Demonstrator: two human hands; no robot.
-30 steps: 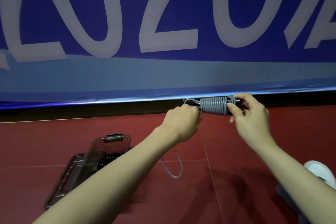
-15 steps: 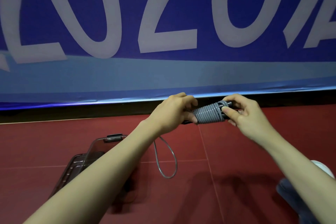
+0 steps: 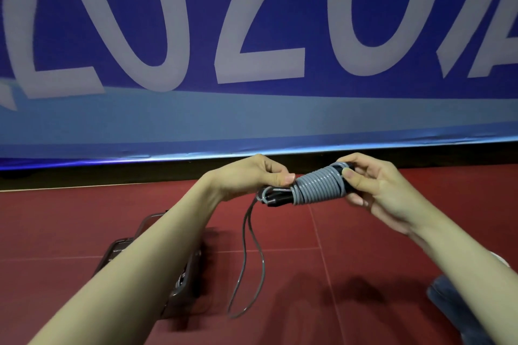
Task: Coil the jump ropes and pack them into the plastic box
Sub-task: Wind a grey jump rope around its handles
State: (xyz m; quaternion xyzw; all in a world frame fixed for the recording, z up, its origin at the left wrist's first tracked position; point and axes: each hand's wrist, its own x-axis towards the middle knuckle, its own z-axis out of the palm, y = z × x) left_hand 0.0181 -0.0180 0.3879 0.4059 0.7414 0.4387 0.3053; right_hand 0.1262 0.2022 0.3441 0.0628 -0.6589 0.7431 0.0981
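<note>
Above the red floor [image 3: 364, 232], your left hand [image 3: 246, 176] and right hand [image 3: 384, 190] grasp the half-wound grey jump rope [image 3: 319, 186]; next wrap its hanging tail, then reach the clear plastic box [image 3: 179, 283].

Open floor on the right, box tucked under the left arm

The red floor [image 3: 350, 246] lay bare between the arms and to the right. A loose rope loop [image 3: 252, 274] hung in the middle. The plastic box [image 3: 190, 274] sat low under the left forearm. The blue banner [image 3: 252, 120] closed off the back.
</note>
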